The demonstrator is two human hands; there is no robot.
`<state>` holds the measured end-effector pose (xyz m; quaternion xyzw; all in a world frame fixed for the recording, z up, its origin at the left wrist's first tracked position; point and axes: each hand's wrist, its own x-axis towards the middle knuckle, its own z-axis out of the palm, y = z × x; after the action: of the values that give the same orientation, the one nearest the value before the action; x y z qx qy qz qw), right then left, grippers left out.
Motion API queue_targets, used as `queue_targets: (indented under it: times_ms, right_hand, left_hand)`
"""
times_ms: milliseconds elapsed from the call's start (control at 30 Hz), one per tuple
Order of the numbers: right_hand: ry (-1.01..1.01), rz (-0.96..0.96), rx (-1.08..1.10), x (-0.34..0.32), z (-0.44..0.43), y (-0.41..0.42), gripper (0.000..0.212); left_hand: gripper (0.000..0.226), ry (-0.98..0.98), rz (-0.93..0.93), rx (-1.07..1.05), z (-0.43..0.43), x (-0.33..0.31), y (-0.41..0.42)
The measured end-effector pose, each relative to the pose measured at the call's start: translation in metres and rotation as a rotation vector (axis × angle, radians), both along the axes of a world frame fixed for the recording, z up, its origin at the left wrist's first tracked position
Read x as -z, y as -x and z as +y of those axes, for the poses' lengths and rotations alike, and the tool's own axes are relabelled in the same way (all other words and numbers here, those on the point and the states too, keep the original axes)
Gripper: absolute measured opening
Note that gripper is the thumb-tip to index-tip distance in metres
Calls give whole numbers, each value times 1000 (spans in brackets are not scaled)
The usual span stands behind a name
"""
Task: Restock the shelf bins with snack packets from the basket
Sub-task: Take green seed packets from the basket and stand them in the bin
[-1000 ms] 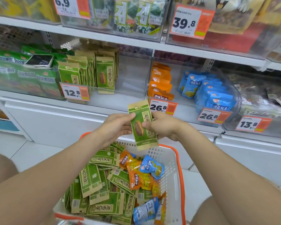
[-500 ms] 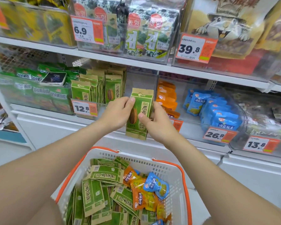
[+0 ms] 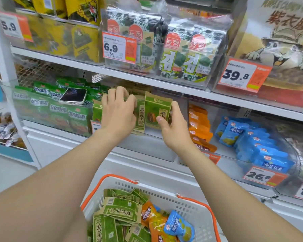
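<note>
Green seed packet (image 3: 157,110) stands upright at the right end of its row (image 3: 138,116) in the clear shelf bin (image 3: 147,145), pinched by the right hand (image 3: 173,126); the left hand (image 3: 118,112), fingers curled over the row's tops, steadies it. Light and crinkly, probably best held by its edges. A second ago it hung above the basket (image 3: 196,213), gripped by both hands.
</note>
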<state>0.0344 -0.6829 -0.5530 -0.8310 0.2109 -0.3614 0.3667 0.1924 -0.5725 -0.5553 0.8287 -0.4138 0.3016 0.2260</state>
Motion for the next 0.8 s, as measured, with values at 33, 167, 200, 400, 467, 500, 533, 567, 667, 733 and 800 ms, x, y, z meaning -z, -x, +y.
queue_targets:
  times_ms: [33, 167, 200, 400, 467, 500, 533, 567, 667, 733, 800]
  right_hand:
    - [-7, 35, 4, 2, -3, -9, 33]
    - [-126, 185, 9, 15, -18, -51, 35]
    - [-170, 219, 4, 18, -23, -63, 35]
    - [-325, 356, 0, 34, -42, -119, 26]
    - [-310, 365, 40, 34, -39, -128, 26]
    - [-289, 389, 59, 34, -38, -131, 26]
    - [-239, 431, 78, 33, -38, -133, 27]
    - [-197, 477, 87, 32, -38, -135, 27]
    - [-235, 502, 98, 31, -42, -143, 51]
    - [-183, 504, 151, 32, -45, -149, 61]
    - [-93, 484, 225, 33, -46, -153, 66]
  left_hand:
    - [26, 8, 8, 4, 0, 1, -5]
    - [47, -31, 25, -14, -2, 11, -26]
    - [52, -48, 35, -49, -2, 13, -31]
    - [48, -77, 19, -151, -4, 22, -45]
    - [43, -57, 8, -150, -6, 25, -48]
    - [42, -45, 5, -151, -6, 26, -49]
    - [41, -36, 5, -150, -7, 27, -49]
    - [42, -26, 7, -147, -8, 28, -49]
    - [45, -2, 14, -132, -11, 30, -48]
    - [46, -2, 28, -132, -12, 31, -49]
    - [44, 0, 32, -135, -12, 31, -48]
